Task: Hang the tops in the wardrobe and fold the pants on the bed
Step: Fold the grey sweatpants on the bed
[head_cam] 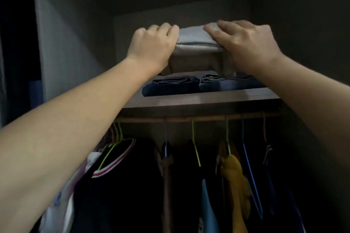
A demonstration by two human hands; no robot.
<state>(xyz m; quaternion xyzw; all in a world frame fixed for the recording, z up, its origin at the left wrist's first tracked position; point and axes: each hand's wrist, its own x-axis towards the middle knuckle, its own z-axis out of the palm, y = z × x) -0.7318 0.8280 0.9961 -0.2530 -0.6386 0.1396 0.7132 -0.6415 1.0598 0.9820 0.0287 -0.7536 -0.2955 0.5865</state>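
Observation:
Folded grey pants (195,43) are held up at the upper shelf (208,98) of the wardrobe, just above two piles of folded blue jeans (176,85). My left hand (153,43) grips the bundle's left end with curled fingers. My right hand (244,41) grips its right end, fingers over the top and thumb underneath. Below the shelf, tops hang from the rail (189,119) on coloured hangers, among them a yellow top (234,181) and a dark top with red and white trim (113,166).
The wardrobe's left side wall (72,43) stands close beside my left arm. An empty blue hanger (251,176) hangs at the right of the rail. The shelf's back and the wardrobe's right side are dark.

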